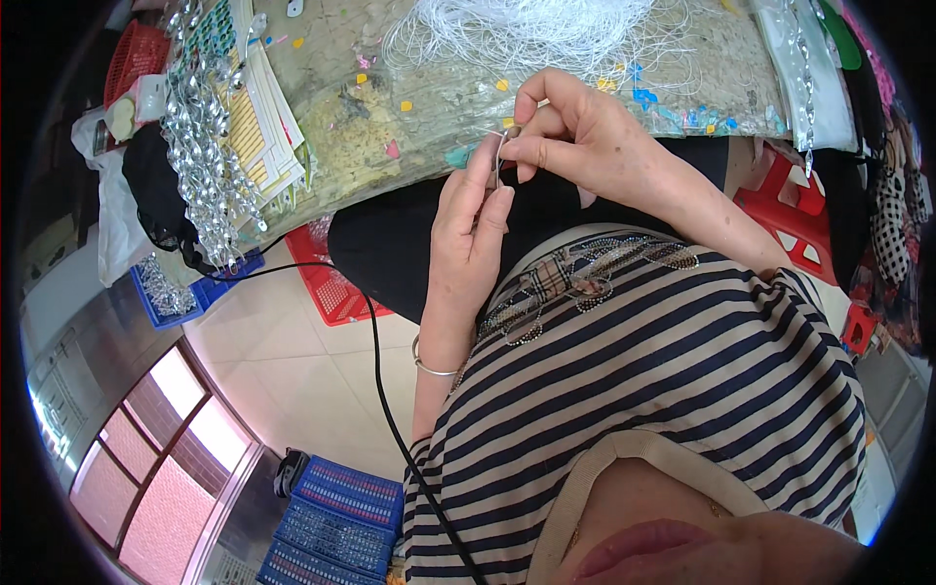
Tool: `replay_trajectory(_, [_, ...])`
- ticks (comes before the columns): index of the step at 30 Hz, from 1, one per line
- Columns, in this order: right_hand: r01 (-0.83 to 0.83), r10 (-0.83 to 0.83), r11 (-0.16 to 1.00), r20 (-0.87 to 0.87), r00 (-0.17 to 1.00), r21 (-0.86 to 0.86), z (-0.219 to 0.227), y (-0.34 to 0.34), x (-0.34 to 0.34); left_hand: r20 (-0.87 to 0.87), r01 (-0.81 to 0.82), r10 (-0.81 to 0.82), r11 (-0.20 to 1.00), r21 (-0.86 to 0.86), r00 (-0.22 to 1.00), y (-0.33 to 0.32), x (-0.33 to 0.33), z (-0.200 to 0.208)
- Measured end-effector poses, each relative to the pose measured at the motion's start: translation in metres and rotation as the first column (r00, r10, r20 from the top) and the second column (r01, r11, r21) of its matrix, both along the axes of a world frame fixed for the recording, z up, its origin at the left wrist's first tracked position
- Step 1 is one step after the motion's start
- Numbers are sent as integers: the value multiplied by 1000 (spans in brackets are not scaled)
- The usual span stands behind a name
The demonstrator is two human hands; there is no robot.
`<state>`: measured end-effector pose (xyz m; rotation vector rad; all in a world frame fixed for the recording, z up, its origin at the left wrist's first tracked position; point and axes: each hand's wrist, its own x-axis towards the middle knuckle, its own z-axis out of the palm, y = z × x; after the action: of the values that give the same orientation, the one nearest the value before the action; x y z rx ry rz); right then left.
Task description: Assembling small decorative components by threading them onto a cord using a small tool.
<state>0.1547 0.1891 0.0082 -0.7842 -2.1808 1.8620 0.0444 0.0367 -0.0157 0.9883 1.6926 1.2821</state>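
At the near edge of the worktable, my two hands meet over my dark-clothed lap. My left hand (pixel 470 219) points upward, with thumb and fingers pinching a thin silvery piece (pixel 499 168). From the right comes my right hand (pixel 575 136), its thumb and forefinger closed at the upper end of that piece. A bit of white string shows by the fingertips; the piece is too small to name its kind. Beyond the hands lies a loose heap of white string (pixel 526 29) on the table (pixel 341 127).
Strands of shiny silver twisted ornaments (pixel 205 146) hang over the table's left edge beside stacked papers (pixel 268 127). Blue crates (pixel 336 517) and a red stool (pixel 327 283) stand on the floor. A black cable (pixel 380 370) runs past my left arm. Another red stool (pixel 795 210) is at right.
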Motion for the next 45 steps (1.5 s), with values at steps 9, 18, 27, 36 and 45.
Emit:
replay_trajectory(9, [-33, 33, 999, -19, 999, -8, -5, 0, 2, -136, 61, -46, 992, 110, 990, 1, -2, -1])
replay_trajectory(18, [13, -7, 989, 45, 999, -145, -6, 0, 3, -324, 82, -76, 997, 6, 943, -8, 0, 0])
replay_trajectory(27, [-32, 37, 975, 19, 999, -220, -8, 0, 2, -215, 64, -71, 997, -43, 974, -21, 0, -6])
replay_trajectory(36, [-65, 85, 970, 78, 993, -236, -10, 3, 6, -381, 10, -11, 1000, -5, 925, -20, 0, -3])
replay_trajectory(45, [-44, 36, 988, -60, 998, -147, -21, 0, 8, -469, 25, -1, 999, 45, 883, -20, 0, -5])
